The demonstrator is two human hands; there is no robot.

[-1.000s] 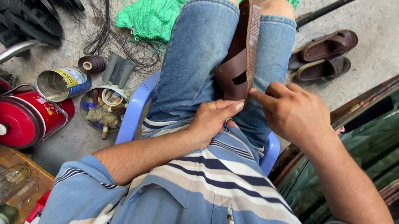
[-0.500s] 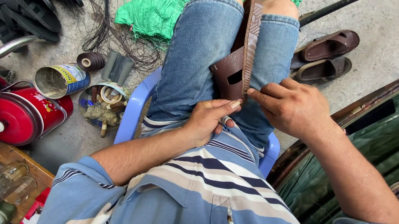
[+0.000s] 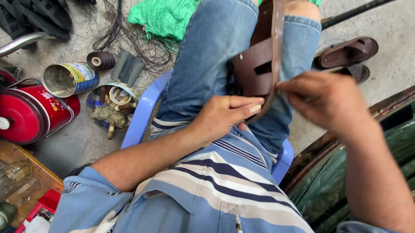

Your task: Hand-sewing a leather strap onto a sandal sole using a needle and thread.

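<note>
Pinching the brown sandal [image 3: 260,62] edge higher than before, right hand [image 3: 329,101], left hand [image 3: 226,117] grip flattened against its heel.

A makeshift shoe-repair spot on bare concrete floor [image 3: 401,27], likely a street-side or yard cobbler's corner. The worker sits on a low blue plastic chair [image 3: 141,118] with a brown leather sandal [image 3: 260,62] across the lap; a matching pair of brown sandals [image 3: 348,55] waits on the floor to the right of the chair. Left of the chair lie the trade's bits: an open tin can [image 3: 70,78], a spool of dark thread [image 3: 100,60], a shallow dish of odds and ends [image 3: 111,109] and a red round container [image 3: 25,114]. Beyond these, strips of black rubber [image 3: 29,3] are heaped, with green netting [image 3: 168,10] ahead of the chair
</note>
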